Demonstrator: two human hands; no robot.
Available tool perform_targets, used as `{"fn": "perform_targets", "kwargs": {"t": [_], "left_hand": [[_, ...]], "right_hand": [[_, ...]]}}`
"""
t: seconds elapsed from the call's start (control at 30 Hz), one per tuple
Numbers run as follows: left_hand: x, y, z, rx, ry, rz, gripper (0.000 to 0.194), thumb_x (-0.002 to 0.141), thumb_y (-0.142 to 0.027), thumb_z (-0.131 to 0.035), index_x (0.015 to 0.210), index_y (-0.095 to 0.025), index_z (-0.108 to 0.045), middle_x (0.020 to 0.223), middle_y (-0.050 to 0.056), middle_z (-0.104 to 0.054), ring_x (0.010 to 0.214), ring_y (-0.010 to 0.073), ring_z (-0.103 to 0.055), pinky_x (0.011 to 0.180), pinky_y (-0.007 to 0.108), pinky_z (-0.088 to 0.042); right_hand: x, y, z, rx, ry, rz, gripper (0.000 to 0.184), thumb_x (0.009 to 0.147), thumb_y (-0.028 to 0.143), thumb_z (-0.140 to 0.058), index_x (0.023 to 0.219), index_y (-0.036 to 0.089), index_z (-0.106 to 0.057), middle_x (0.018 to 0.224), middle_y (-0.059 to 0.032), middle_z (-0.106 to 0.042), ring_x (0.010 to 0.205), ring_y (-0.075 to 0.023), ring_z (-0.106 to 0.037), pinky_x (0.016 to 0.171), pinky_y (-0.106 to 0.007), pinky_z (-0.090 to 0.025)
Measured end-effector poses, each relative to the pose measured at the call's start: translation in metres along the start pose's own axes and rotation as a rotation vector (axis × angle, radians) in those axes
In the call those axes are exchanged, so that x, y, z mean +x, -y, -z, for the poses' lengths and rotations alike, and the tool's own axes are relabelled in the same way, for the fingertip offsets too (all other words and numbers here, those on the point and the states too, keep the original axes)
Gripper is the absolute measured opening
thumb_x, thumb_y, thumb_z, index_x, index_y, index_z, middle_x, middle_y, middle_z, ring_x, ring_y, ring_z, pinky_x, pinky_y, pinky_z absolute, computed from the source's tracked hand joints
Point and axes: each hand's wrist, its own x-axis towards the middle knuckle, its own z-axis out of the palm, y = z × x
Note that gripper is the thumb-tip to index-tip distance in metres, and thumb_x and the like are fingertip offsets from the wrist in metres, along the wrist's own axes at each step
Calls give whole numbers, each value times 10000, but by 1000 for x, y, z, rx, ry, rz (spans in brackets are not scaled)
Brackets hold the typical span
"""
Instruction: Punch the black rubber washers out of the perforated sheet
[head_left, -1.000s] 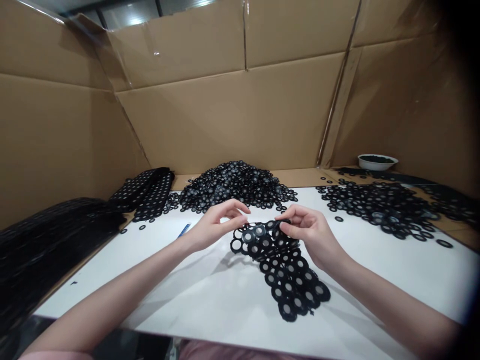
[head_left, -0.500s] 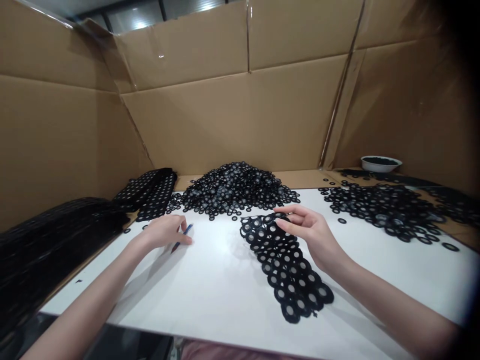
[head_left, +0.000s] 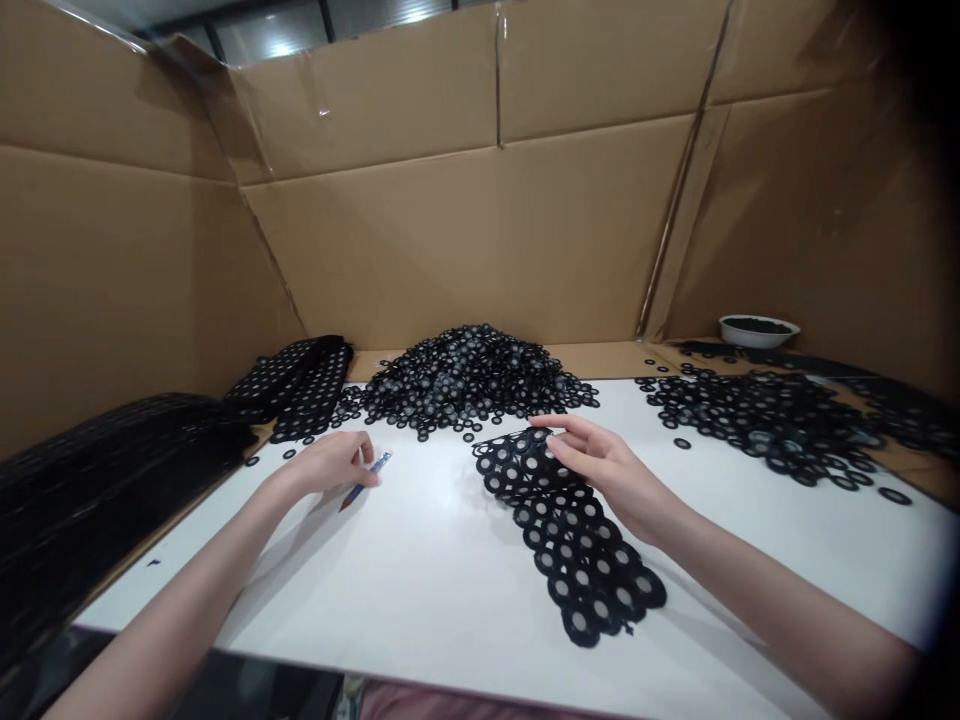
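A black rubber sheet of joined rings [head_left: 574, 545] lies on the white table [head_left: 420, 580], running from the middle toward the near right. My right hand [head_left: 600, 465] rests on the sheet's far end, fingers stretched and pressing it down. My left hand [head_left: 330, 462] is to the left, fingers curled round a small blue-handled tool [head_left: 365, 480] whose tip touches the table.
A big heap of loose black rings [head_left: 469, 375] sits at the back centre, another spread of rings [head_left: 757, 410] at the right. Stacked black sheets [head_left: 300, 380] and a dark pile [head_left: 90, 470] fill the left. A white bowl [head_left: 757, 330] stands far right. Cardboard walls enclose the table.
My left hand let go of the sheet, moved left and took hold of the blue tool. The sheet dropped flat onto the table under my right hand.
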Motion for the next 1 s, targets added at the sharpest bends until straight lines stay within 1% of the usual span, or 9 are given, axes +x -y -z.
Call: {"fn": "perform_targets", "kwargs": {"t": [0.13, 0.27, 0.43, 0.5, 0.6, 0.7, 0.77, 0.87, 1.0], "left_hand": [[3, 4, -3, -47, 34, -16, 238, 888, -292, -528, 1044, -117, -572, 1019, 73, -602, 884, 195, -600, 771, 379, -510], [5, 3, -4, -140, 70, -70, 228, 892, -285, -523, 1029, -110, -575, 997, 68, -605, 851, 183, -604, 741, 360, -517], [-2, -13, 6, -399, 45, -246, 226, 789, -361, -582, 726, -144, -585, 669, 10, -576, 632, 155, -528, 609, 265, -429], [-8, -26, 14, -528, 52, -360, 248, 784, -404, -551, 744, -161, -585, 790, 40, -619, 724, 182, -556, 653, 267, -438], [-16, -52, 19, -686, 61, -533, 280, 760, -430, -570, 670, -167, -600, 1214, 68, -549, 1078, 259, -510, 866, 310, -427], [-20, -83, 10, -961, 145, -787, 206, 685, -339, -699, 586, -167, -640, 1319, 52, -478, 1220, 302, -406, 992, 370, -340], [-20, -103, -1, -1038, 222, -834, 132, 686, -286, -716, 637, -167, -682, 1207, 80, -551, 1141, 280, -478, 960, 361, -371], [-17, -120, -12, -1104, 247, -785, 145, 696, -287, -719, 684, -150, -674, 785, 56, -641, 794, 193, -600, 764, 306, -465], [-11, -113, -6, -1116, 198, -729, 230, 734, -330, -691, 691, -114, -627, 636, 10, -608, 586, 126, -571, 590, 263, -472]], "right_hand": [[1, 2, 3, 6, -5, -42, 315, 822, 463, -532, 1051, 252, -578, 812, -9, -553, 732, -150, -531, 589, -251, -416], [-1, 6, 1, 107, 14, 44, 260, 819, 412, -567, 1010, 237, -543, 763, 13, -536, 647, -108, -495, 551, -218, -397], [-4, 15, -5, 202, -34, 184, 286, 804, 361, -592, 1070, 288, -517, 1234, -45, -516, 793, -133, -570, 600, -241, -473], [-5, 18, -8, 204, -26, 225, 405, 812, 350, -581, 1200, 327, -467, 1356, -46, -429, 954, -170, -573, 692, -266, -503], [-6, 21, -11, 189, -35, 266, 535, 832, 359, -550, 1330, 359, -355, 1437, -25, -338, 1133, -203, -511, 806, -298, -505], [-6, 20, -13, 175, -74, 294, 587, 845, 373, -522, 1376, 387, -274, 1471, -1, -279, 1167, -216, -493, 774, -302, -526], [-7, 20, -14, 196, -98, 320, 628, 844, 356, -525, 1391, 409, -222, 1470, 5, -279, 1152, -211, -504, 760, -301, -532], [-8, 19, -12, 252, -114, 323, 732, 818, 309, -568, 1400, 441, -145, 1445, -2, -329, 1085, -192, -546, 756, -295, -531], [-9, 20, 1, 318, -110, 173, 825, 763, 262, -632, 1409, 413, -142, 1361, -38, -449, 987, -191, -588, 707, -277, -533]]}}
